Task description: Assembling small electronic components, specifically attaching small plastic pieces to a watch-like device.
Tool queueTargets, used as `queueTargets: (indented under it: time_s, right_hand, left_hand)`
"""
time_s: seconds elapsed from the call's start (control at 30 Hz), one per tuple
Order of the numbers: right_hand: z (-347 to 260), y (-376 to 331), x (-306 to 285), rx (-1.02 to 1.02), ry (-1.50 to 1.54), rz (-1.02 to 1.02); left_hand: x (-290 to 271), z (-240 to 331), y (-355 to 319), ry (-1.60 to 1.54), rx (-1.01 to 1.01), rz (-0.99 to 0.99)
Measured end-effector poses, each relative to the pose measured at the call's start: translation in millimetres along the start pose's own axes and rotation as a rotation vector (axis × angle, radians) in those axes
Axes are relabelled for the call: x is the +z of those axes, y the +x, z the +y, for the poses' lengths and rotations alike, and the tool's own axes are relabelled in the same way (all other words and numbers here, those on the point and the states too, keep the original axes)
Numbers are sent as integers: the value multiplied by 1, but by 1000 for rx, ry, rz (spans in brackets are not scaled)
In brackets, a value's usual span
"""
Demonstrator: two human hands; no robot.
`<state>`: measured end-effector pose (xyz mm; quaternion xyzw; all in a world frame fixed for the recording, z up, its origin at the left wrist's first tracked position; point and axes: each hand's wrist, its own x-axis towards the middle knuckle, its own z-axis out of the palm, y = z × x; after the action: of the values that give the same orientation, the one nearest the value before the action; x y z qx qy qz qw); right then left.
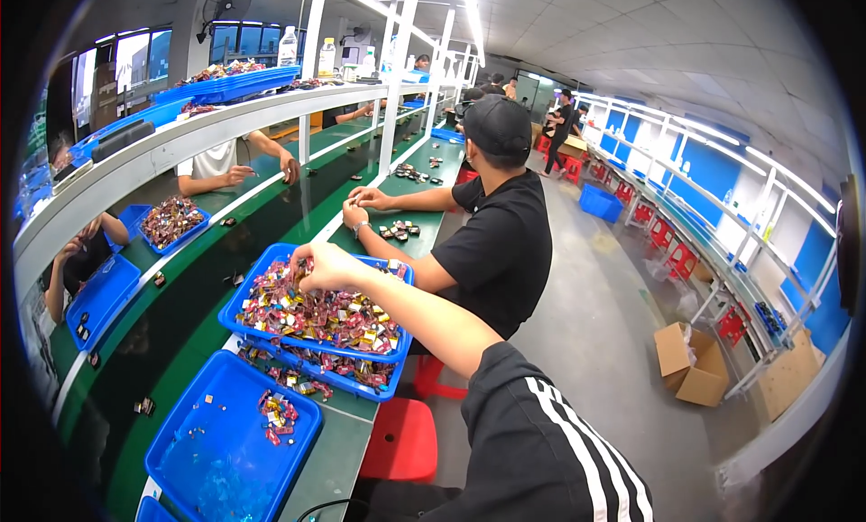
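Note:
My right hand [327, 267] reaches over a heaped blue tray [233, 316] on the near side of the work line. Its fingers curl down around small electronic parts at the top of the heap, the fingertips partly hidden. The heap [311, 316] is many tiny red, yellow and silver pieces. Under this tray sits a second blue tray [383, 391], also filled with parts. Closer to me lies a larger blue tray [194, 436] with a small cluster of red parts [278, 415] and some clear bluish bits. My left hand is out of view.
A green conveyor [203, 301] carries scattered parts. Beside me on the right sits a co-worker in a black cap [498, 125], hands at the bench. People across the belt handle parts near blue trays [101, 296]. A red stool [401, 441] stands below the bench; white posts [397, 89] hold a shelf.

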<state>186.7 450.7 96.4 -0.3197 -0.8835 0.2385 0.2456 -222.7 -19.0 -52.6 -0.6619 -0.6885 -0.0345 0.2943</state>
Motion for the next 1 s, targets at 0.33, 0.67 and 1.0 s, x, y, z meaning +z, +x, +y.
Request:
queueTargets:
  time_s: [0.33,0.67,1.0]
  right_hand:
    - [-61,4,-14,-185,308,26]
    - [-144,-51,120,-230,457,-360]
    - [-141,-73,164,-399,-270,-400]
  left_hand:
    - [-42,25,-136,177,-201,-91]
    - [-138,70,-38,-337,-671,-503]
    - [-149,74,-10,-1475,-1243,162]
